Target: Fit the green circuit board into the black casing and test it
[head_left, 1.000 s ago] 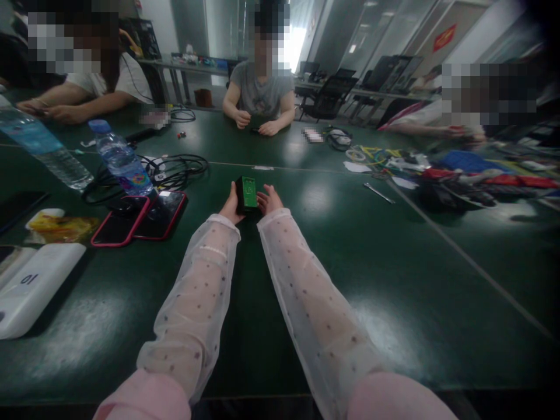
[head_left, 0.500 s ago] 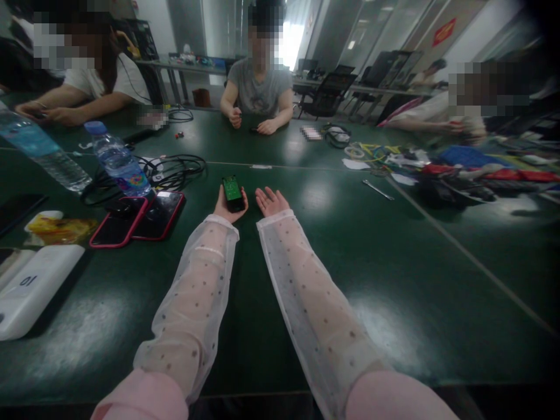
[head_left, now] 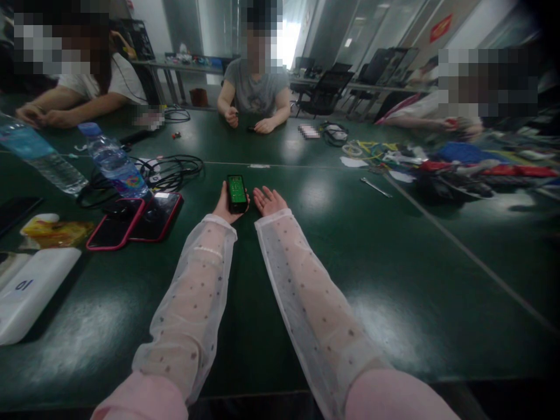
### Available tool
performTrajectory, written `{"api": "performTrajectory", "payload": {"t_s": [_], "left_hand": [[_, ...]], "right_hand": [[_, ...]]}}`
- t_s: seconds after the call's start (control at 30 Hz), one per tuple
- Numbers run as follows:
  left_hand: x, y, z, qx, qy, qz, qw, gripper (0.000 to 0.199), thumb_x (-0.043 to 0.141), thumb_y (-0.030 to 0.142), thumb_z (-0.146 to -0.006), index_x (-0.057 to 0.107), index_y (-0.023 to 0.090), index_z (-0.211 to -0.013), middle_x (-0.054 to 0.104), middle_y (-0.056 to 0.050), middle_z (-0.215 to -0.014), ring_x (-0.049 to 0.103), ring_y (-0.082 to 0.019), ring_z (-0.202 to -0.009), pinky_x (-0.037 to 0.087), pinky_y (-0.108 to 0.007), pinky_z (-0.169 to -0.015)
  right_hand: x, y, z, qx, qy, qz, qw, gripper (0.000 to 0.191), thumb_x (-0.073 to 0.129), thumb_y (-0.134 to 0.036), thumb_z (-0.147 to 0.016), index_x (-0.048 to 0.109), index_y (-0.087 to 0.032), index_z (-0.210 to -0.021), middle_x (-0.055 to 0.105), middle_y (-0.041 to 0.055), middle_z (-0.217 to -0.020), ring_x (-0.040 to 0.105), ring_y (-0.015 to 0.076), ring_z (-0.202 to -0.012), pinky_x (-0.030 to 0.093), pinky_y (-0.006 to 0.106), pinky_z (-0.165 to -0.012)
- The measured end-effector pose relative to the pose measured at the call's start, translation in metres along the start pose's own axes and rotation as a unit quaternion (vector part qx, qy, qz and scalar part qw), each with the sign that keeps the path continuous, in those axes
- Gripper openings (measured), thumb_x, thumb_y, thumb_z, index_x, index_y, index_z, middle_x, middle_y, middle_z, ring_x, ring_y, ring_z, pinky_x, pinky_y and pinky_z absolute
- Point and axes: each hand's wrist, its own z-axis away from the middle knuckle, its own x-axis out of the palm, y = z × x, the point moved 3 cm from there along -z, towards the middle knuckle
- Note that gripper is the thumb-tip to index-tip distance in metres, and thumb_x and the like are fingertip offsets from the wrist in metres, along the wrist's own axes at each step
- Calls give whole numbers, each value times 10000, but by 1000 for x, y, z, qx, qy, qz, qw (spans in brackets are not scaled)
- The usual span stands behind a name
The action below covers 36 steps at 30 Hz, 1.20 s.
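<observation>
A small black box with a green circuit board face point(head_left: 237, 191) rests in my left hand point(head_left: 224, 205), its thumb along the left side and fingertips showing at the right edge. The green face is turned up toward me. Just to the right, my right hand point(head_left: 268, 202) lies palm up on the green table point(head_left: 350, 251), fingers spread, with nothing in it. A narrow gap separates the right hand from the box. Sheer dotted sleeves cover both forearms.
Left: two phones with pink-red edges point(head_left: 158, 217), bottles point(head_left: 114, 163), black cables point(head_left: 186, 169), a white device point(head_left: 39, 291). Right: a wrench point(head_left: 376, 188) and a pile of wires and cloth point(head_left: 464, 169). Three people sit around the table, hands on or near it.
The box in my left hand has turned slightly more upright in view and shifted a little right. My right hand keeps its open pose. The whole view has shifted slightly.
</observation>
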Motion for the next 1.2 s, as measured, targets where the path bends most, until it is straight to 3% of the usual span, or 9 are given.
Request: {"api": "performTrajectory", "payload": {"t_s": [0.5, 0.9, 1.2], "left_hand": [[9, -2, 6, 9, 27, -22, 999, 630, 374, 670, -846, 609, 114, -1029, 641, -83, -718, 617, -168, -638, 510, -281, -591], [13, -3, 7, 24, 45, -60, 997, 653, 384, 678, -839, 603, 102, -1053, 634, -81, -693, 609, -158, -613, 505, -267, -576], [15, -4, 8, 32, 55, -101, 993, 694, 346, 705, -832, 597, 114, -1095, 632, -80, -677, 598, -162, -599, 495, -276, -565]], "right_hand": [[2, -1, 2, 5, 14, -3, 1000, 244, 338, -328, -955, 551, -212, -983, 690, 49, -954, 673, 136, -900, 561, 323, -860], [4, -1, 3, 14, 19, -33, 999, 246, 335, -300, -955, 555, -190, -969, 687, 59, -896, 678, 133, -832, 579, 256, -710], [7, -1, 7, 9, 25, -27, 999, 235, 345, -289, -953, 553, -187, -990, 684, 61, -902, 672, 136, -833, 577, 274, -737]]}}
